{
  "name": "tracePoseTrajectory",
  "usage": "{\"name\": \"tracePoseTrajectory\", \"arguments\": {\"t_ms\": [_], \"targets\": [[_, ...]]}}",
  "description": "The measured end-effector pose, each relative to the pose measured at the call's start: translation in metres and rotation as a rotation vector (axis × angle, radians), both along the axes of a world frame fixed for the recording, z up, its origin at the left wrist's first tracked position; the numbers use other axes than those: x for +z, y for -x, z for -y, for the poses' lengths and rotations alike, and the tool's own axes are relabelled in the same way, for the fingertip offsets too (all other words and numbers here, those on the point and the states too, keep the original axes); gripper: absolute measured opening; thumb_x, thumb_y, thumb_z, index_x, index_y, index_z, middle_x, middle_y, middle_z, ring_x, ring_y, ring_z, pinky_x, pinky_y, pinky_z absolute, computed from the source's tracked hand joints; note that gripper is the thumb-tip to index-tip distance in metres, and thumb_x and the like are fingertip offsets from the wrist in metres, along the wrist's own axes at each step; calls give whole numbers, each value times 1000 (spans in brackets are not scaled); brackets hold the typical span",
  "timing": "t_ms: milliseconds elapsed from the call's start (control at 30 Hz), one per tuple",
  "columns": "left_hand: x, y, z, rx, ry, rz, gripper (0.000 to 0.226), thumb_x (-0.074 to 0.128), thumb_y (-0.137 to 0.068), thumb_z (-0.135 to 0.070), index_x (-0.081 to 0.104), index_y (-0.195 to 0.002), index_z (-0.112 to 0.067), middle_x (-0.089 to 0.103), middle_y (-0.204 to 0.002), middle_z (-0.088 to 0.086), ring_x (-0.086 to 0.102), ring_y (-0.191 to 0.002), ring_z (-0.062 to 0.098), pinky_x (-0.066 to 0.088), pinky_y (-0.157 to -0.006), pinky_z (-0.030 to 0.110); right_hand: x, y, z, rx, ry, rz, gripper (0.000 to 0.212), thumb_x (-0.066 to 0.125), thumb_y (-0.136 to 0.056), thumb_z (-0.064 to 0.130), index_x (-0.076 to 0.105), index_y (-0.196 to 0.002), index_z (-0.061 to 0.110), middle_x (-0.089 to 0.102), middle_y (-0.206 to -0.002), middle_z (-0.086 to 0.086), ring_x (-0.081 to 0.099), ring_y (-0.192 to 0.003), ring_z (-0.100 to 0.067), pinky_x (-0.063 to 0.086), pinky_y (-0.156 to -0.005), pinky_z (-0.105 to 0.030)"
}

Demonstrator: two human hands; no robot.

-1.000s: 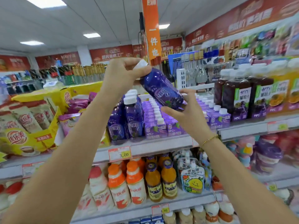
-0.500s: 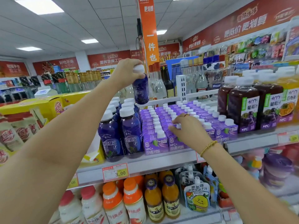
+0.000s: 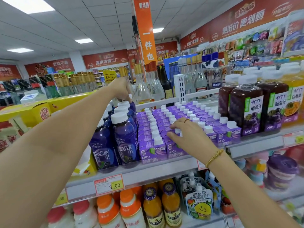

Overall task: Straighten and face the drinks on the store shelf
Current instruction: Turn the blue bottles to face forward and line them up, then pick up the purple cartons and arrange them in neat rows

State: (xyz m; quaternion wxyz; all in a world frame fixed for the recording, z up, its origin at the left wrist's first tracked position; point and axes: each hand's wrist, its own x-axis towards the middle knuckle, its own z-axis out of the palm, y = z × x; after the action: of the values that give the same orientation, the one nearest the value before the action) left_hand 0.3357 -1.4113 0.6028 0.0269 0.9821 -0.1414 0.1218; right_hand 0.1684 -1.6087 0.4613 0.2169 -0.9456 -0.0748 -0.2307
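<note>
- While the person reaches deep along the shelf [image 3: 148,171], the left hand [image 3: 122,89] has its fingers [image 3: 127,96] curled down over the white cap and neck of the rearmost purple bottle [image 3: 133,105]. That bottle stands upright at the very back of its row, directly beneath those fingers, with its base hidden.
- Nearer the shelf edge than those fingers, the other purple bottles [image 3: 125,142] stand in two tight files, front labels facing out.
- Just to the right of the bottles, the right hand [image 3: 186,135] lies on the purple cartons [image 3: 150,150]. Its fingers [image 3: 171,126] are loosely bent and spread over the carton tops, tips touching the small white caps. From here it seems to grip none of them.
- I'd judge the bottle full, so fairly heavy for its size, with stiff, smooth plastic walls that could slip.
- A hold on the ribbed cap suits setting it down. For turning the label forward, fingers round the body below the shoulder should give surer control.
- Neighbours stand touching below the fingers, so a careless twist might tip one.
- The cartons look light and flat-sided with soft corners. Pushing on the faces beneath the fingers seems wiser than tugging at caps.
</note>
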Motion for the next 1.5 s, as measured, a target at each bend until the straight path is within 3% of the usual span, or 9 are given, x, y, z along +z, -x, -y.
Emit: {"name": "tracePoseTrajectory", "arguments": {"t_ms": [133, 367, 533, 633, 700, 833, 933, 1067, 1500], "targets": [[-7, -8, -3, 37, -71, 4, 26, 75, -77, -11, 53, -63, -14, 56, -78, 4, 49, -60, 18, 41, -52, 27, 0, 0, 0, 6, -8, 3, 38, 53, -94, 36, 58, -124, 13, 51, -127, -1, 51, -114, -17, 34, -91, -21], [-6, -6, -6, 106, -126, -35, 27, 60, -87, -12, 54, -61, -6, 52, -62, 7, 45, -52, 18, 35, -48, 22, 0, 1, 0, 3, -23, -3, 38, 53, -94, 35, 57, -124, 13, 51, -127, -1, 50, -114, -18, 36, -95, -24], [2, 19, 5, 85, -52, -161, 20, 63, -90, -17, 57, -88, 2, 55, -83, 13, 51, -65, 22, 51, -61, 30, 1, 4, 1, 0, 8, -22, 37, 51, -95, 35, 57, -125, 13, 51, -127, -2, 50, -115, -18, 36, -94, -25], [9, 48, 16, 20, -47, -46, 21, 61, -91, -18, 54, -79, -2, 54, -80, 9, 51, -69, 20, 44, -58, 25, 1, 7, 0, -3, 24, -27, 38, 50, -96, 35, 56, -126, 12, 52, -128, -3, 51, -114, -20, 38, -95, -28], [10, 69, 27, -53, -13, 72, 13, 57, -91, -16, 58, -82, -8, 55, -84, 7, 53, -73, 20, 44, -66, 26, 1, 8, 0, -4, 24, -25, 38, 49, -97, 34, 56, -127, 12, 53, -129, -4, 53, -113, -21, 39, -94, -29], [-13, 138, 48, -227, 93, 178, 25, 45, -96, -15, 68, -97, -5, 64, -90, 5, 56, -66, 13, 42, -56, 14, -1, 16, 0, -8, 36, 7, 39, 46, -98, 33, 54, -130, 12, 56, -131, -5, 53, -116, -23, 38, -96, -29], [-50, 183, 57, -283, 126, 175, 27, 45, -96, -16, 68, -109, -7, 67, -97, 3, 61, -83, 19, 46, -74, 25, -7, 27, -1, -25, 13, 74, 37, 46, -98, 30, 55, -129, 11, 59, -126, -5, 56, -109, -23, 40, -90, -29], [-103, 198, 49, -190, 67, 123, 32, 45, -97, -19, 58, -122, -5, 61, -124, 11, 54, -115, 26, 40, -96, 33, -23, 43, 3, -53, -9, 166, 38, 49, -97, 29, 54, -128, 8, 58, -127, -8, 54, -113, -26, 43, -90, -34], [-148, 208, 45, -138, 195, 152, 52, 58, -93, -25, 37, -136, -8, 48, -133, 11, 47, -120, 25, 38, -97, 32, -48, 53, 13, -31, -59, 154, 59, 55, -93, 23, 31, -145, 13, 41, -143, -8, 33, -135, -25, 35, -108, -38]]}}
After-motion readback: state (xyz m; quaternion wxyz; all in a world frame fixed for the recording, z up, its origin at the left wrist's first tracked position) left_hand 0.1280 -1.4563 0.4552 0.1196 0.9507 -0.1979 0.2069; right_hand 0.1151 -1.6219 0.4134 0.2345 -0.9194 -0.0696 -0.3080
